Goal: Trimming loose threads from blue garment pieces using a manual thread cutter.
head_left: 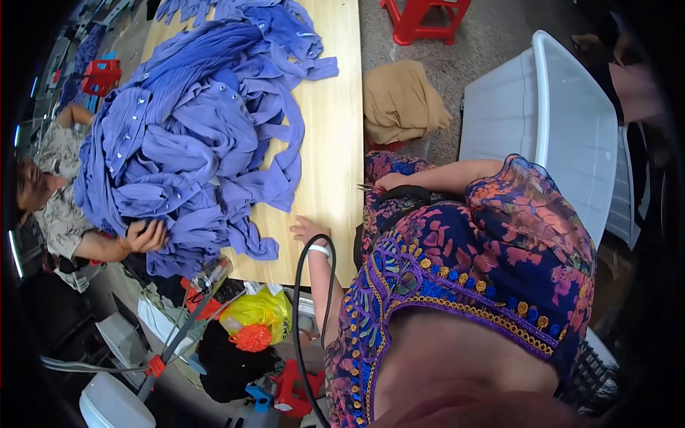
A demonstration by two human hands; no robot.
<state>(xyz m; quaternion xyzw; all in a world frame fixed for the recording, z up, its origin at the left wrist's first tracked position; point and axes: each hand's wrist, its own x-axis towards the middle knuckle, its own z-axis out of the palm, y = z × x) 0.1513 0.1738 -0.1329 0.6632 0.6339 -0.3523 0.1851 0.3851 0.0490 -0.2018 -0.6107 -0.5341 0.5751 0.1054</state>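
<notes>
A large heap of blue-violet garments (207, 128), with small pale buttons, covers the left part of the pale wooden table (328, 143). My left hand (308, 230), wearing a white bracelet, rests on the table's bare surface with its fingers spread. Loose cloth from the heap lies near its fingertips without touching. Close to my lap, past the table's near edge, my right hand (389, 182) is closed round small thread snips (367, 187). Their dark pointed tips stick out toward the table; the rest is hidden in the hand.
Across the table a co-worker's hand (146, 235) presses on the garments. A white plastic bin (539, 107) stands at right. Tan cloth (403, 100) lies beside the table, below a red stool (428, 18). A black cable (296, 335) loops by my left forearm, near a yellow bag (275, 310).
</notes>
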